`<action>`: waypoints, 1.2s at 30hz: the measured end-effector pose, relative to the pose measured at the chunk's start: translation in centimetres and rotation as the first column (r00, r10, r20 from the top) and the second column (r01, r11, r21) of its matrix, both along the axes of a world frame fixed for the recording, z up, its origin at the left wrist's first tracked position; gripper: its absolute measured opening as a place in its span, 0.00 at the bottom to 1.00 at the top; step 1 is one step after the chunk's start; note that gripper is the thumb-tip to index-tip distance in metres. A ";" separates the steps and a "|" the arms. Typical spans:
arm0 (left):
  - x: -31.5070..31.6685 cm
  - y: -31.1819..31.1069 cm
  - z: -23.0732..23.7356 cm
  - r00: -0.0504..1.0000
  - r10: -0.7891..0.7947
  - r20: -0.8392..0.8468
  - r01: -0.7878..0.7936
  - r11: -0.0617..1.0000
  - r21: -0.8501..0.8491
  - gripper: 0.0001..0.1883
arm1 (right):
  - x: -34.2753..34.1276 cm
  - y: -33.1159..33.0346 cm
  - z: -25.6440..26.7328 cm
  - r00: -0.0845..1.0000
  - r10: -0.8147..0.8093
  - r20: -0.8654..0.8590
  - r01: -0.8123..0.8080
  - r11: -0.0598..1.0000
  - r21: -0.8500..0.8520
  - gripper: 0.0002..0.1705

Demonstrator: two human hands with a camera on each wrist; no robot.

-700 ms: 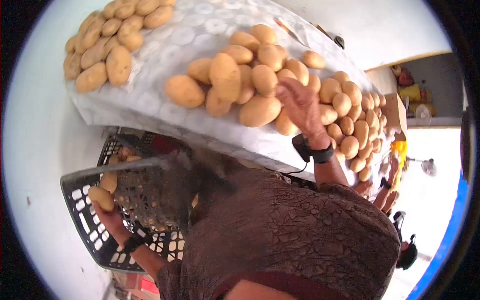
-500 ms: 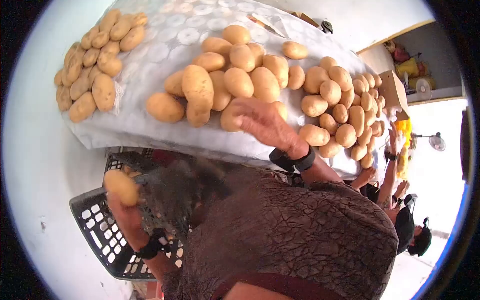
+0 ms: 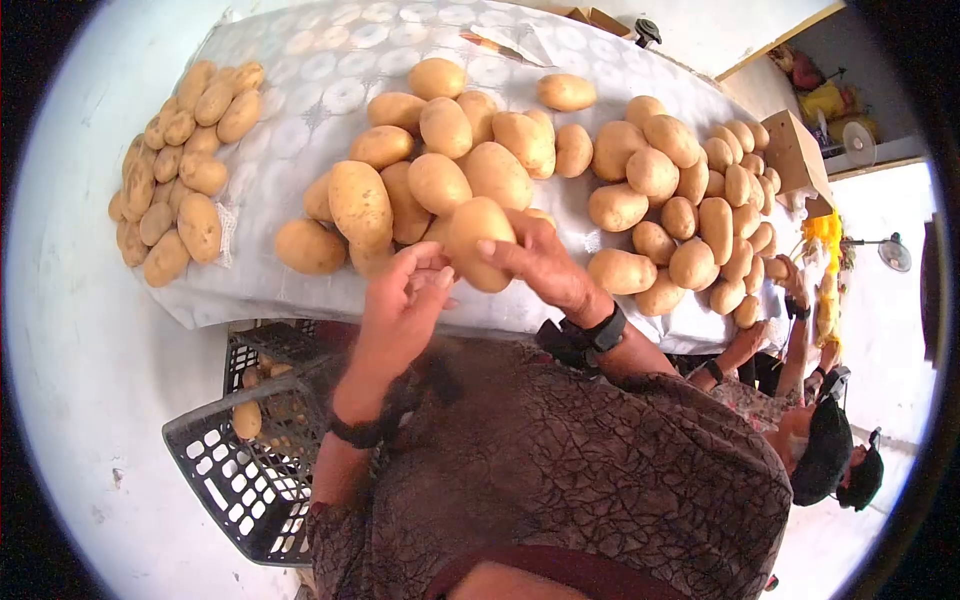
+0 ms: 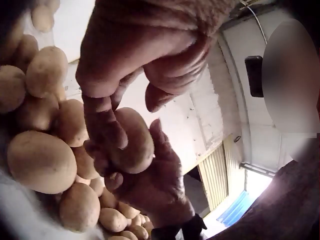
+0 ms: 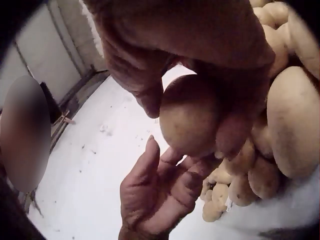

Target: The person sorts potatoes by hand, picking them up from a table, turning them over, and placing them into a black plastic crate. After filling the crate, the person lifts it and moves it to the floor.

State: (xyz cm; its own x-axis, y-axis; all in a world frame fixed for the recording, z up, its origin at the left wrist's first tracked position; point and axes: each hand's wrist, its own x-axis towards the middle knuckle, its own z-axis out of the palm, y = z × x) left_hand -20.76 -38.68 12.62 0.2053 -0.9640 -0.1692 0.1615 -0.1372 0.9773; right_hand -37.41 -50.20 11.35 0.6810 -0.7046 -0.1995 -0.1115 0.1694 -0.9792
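Note:
My right hand (image 3: 550,265) grips a large pale potato (image 3: 480,243) above the table's near edge, thumb across its near side. Just left of it is my left hand (image 3: 395,315), its fingertips at the potato's underside and the thumb apart from it. In the right wrist view the left hand (image 5: 160,195) shows its palm with fingers loosely spread below the potato (image 5: 187,115). The left wrist view has left fingers overlapping the potato (image 4: 135,142) while the right hand (image 4: 155,185) holds it from beneath. Behind lies a heap of potatoes (image 3: 440,180).
More potatoes sit in a left pile (image 3: 170,180) and a right pile (image 3: 690,210) on the patterned tablecloth (image 3: 345,95). A black plastic crate (image 3: 180,445) with potatoes stands below at left. A cardboard box (image 3: 800,165) is at far right, near other people's arms (image 3: 790,290).
My left hand held a potato at the crate; it has come up and right to the table edge without it. My right hand has lifted a potato from the heap's near side.

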 end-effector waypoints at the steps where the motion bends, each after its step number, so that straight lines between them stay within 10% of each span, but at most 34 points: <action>1: -0.1 -0.1 -0.3 1.000 -0.023 -0.004 0.023 1.000 -0.018 0.18 | -0.2 -0.6 0.8 0.998 -0.031 -0.052 0.028 0.999 -0.040 0.31; 8: 2.4 3.4 -0.8 0.980 0.038 0.194 -0.064 0.989 0.131 0.14 | 0.9 -5.8 4.5 0.817 -0.397 -0.419 0.108 0.817 -0.566 0.29; 9: 2.9 4.4 -0.9 0.974 0.087 0.208 -0.117 0.983 0.139 0.13 | 1.1 -7.4 1.6 0.755 -0.549 -0.358 0.125 0.657 -0.744 0.34; 16: 6.0 11.9 -2.7 0.884 0.368 0.288 -0.431 0.880 0.201 0.14 | 5.5 -8.6 2.3 0.442 -0.682 -0.582 -0.226 0.544 -0.808 0.34; 17: 6.2 12.9 -2.7 0.852 0.427 0.302 -0.495 0.845 0.200 0.13 | 4.7 -9.6 -0.1 0.587 -0.699 -0.408 -0.233 0.337 -0.912 0.28; 21: 8.0 18.4 -3.8 0.730 0.603 0.321 -0.676 0.706 0.212 0.13 | 6.4 -10.7 0.2 0.407 -0.677 -0.613 -0.446 0.438 -0.780 0.32; 30: 13.5 29.3 -6.0 0.416 0.815 0.403 -0.908 0.391 0.147 0.14 | 7.7 -10.7 1.3 0.383 -0.639 -0.667 -0.423 0.521 -0.741 0.39; 36: 17.7 37.0 -14.2 0.157 0.469 0.869 -0.945 0.327 -0.005 0.19 | 6.9 -14.1 -0.1 0.357 -0.550 -0.755 -0.593 0.490 -0.638 0.36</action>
